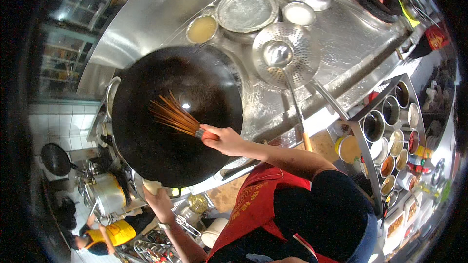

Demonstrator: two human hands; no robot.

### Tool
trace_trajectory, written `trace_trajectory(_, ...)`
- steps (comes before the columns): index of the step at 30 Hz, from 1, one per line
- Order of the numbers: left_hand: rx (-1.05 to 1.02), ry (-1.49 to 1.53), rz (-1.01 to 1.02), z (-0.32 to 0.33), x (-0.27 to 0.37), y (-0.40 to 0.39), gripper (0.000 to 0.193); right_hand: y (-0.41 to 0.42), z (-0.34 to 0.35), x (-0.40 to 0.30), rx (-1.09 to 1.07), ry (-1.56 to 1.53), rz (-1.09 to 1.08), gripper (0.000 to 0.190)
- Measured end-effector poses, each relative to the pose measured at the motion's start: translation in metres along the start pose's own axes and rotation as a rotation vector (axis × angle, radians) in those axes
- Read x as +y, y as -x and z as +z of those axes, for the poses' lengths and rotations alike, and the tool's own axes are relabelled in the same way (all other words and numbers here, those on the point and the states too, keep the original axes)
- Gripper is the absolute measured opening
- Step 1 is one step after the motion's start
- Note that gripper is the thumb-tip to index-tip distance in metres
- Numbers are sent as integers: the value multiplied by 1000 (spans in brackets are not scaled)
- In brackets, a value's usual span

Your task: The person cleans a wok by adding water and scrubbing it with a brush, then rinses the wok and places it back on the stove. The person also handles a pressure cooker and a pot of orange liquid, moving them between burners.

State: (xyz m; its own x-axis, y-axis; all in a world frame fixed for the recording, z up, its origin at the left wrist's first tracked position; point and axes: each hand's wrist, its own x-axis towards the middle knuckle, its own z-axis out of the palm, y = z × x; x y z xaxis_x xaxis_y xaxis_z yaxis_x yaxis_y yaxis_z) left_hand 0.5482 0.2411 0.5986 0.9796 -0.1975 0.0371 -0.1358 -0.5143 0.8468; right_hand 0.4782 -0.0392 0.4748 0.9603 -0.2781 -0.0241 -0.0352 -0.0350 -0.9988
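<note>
A bamboo wok brush (175, 115) is in my right hand (228, 141), gripped by its bound end. Its splayed bristles are over the inside of a large dark wok (204, 76), which sits on the steel range. My left hand (159, 201) is at the wok's near left edge, closed around a pale folded cloth (151, 186). The cloth seems to lie against the rim; the part of the wok beneath it is hidden. A dark glossy surface with one bright reflection shows inside the wok.
Beyond the wok stand a bowl of yellowish liquid (202, 29) and a round lidded pot (247, 10). A ladle (278, 54) rests in a perforated strainer (307, 40) to the right. Seasoning containers (396, 142) fill a rack at right. Another person (117, 233) is at lower left.
</note>
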Motion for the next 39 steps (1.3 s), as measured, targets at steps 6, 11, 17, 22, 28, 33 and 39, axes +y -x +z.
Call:
trace_trajectory(6,-195,-278,124,-20,-103,-35,15,26,-9,-8,9,-77,-82,58)
trace_trajectory(11,-104,622,-506,80,-151,-27,9,58,8,-41,3,-229,38,64)
trace_trajectory(17,-328,1147,-320,180,-193,-53,19,80,75,-60,-27,-113,169,66)
trace_trajectory(22,-735,1680,-219,144,-239,-17,35,84,149,-22,-218,-180,247,70)
trace_trajectory(28,-582,403,-392,-7,-300,150,19,93,253,74,-102,139,62,72)
trace_trajectory(33,-374,837,-881,-47,-355,227,11,57,326,160,-67,364,279,73)
trace_trajectory(39,-223,946,-1034,-40,-397,247,14,42,357,173,-334,393,361,64)
